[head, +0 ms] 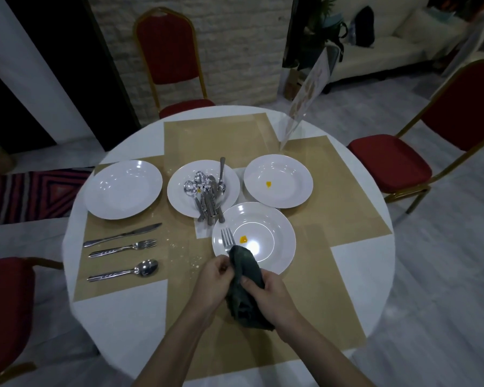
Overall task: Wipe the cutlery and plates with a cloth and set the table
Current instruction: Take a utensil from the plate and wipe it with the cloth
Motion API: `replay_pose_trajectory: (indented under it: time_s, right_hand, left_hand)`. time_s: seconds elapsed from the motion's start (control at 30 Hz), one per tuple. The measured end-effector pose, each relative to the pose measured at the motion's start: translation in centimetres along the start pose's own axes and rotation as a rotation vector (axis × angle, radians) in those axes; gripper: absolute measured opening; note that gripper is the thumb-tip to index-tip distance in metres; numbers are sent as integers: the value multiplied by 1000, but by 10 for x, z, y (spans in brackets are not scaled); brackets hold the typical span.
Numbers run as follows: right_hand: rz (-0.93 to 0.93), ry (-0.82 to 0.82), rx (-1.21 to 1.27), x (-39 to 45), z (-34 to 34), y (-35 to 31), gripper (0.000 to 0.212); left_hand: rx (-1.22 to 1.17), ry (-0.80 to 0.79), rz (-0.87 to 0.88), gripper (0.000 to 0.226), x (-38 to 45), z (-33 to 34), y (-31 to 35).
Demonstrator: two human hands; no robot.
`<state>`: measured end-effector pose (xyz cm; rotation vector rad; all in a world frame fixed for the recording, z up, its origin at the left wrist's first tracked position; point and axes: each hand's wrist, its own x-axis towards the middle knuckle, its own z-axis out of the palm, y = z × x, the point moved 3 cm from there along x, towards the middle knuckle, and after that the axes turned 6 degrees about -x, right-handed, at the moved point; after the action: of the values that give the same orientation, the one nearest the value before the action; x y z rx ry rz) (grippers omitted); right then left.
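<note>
Reaching forward from the near edge of a round white table (375,275), two bare hands work together over a tan paper mat (319,303). Right hand (266,294) has its grip closed around a dark green cloth (245,277), thumb pressed on top. Left hand (214,277) curls its fingers at the cloth's left side, pinching a fork (227,240) through it; the handle is hidden in the cloth and the tines point away, over the rim of the nearest white plate (277,247), which has a small yellow spot. To the left lie a table knife (122,235), a second fork (122,248) and a spoon (123,271), side by side. Farther back stand three more plates: a bare left plate (123,189), a middle plate (179,196) piled with cutlery (208,195), and a right plate (291,180) with a yellow spot. Red chairs (166,46) ring the table.
</note>
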<state>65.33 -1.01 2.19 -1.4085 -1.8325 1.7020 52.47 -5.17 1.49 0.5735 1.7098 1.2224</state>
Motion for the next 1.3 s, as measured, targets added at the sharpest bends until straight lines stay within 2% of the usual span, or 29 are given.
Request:
replay_pose_trajectory:
  time_s: [0.17,0.33,0.5,0.57,0.7,0.77,0.87,1.0,1.13,1.23,1.3]
  right_hand:
    - [9,-17,-51,-12,12,0,9]
    - [3,35,-84,-2,10,-6,13]
    - [-75,-102,-184,-7,11,-6,4]
    - [-74,-99,-211,-7,3,-1,3]
    - [118,54,195,7,-20,6,22]
    - [138,-3,343,14,-19,7,26]
    - [131,-77,437,16,-9,11,33]
    - [210,65,536,20,2,22,30]
    - [254,187,528,37,2,21,26]
    - [271,402,398,52,-29,18,26]
    - [231,509,326,58,-67,16,26]
  left_hand:
    - [-114,143,3,30,1,-11,5]
    - [-44,-21,-19,19,-8,-5,-4]
    - [-143,172,-3,24,8,-24,9]
    - [-146,203,-26,28,13,-36,13]
    - [-73,38,-34,27,-3,-25,11]
    - [-43,-59,-26,25,-14,-7,3]
    - [199,-83,102,15,-19,16,-3]
    - [405,-43,171,20,-28,30,-1]
    - [417,-6,209,16,-33,33,-1]
    - [443,-56,223,25,-42,31,-13]
    - [388,-22,199,28,-52,21,-20]
